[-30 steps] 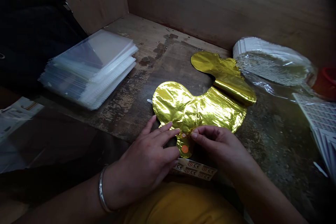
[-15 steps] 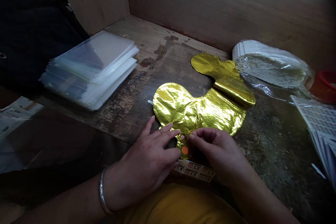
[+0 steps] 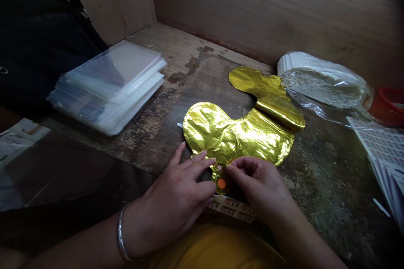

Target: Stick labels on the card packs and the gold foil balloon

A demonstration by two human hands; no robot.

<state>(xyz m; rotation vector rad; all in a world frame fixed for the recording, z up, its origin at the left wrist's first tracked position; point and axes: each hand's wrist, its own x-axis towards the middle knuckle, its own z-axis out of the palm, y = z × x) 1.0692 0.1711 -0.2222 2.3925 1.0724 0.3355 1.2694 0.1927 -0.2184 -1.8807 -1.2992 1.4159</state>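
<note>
A shiny gold foil balloon (image 3: 240, 138), uninflated and partly folded, lies on the worn table. Its narrow tail carries an orange dot (image 3: 221, 183) and a small round warning sticker (image 3: 219, 167). My left hand (image 3: 179, 193) rests with fingers spread, the fingertips touching the foil left of the sticker. My right hand (image 3: 255, 176) pinches the tail's right edge beside that sticker, thumb against forefinger. Below the tail, a strip of printed CE stickers (image 3: 233, 208) runs between the hands; its left end is hidden by my left hand.
A stack of clear plastic sleeves (image 3: 110, 88) stands at left, near a dark bag (image 3: 41, 50). Toward the right are a wrapped white bundle (image 3: 322, 77), a red container (image 3: 388, 107) and printed sheets (image 3: 378, 147). Wooden panels (image 3: 252, 8) close off the back.
The view has shifted slightly, so the table's contents appear a little lower. Both hands keep nearly the same position on the balloon's tail.
</note>
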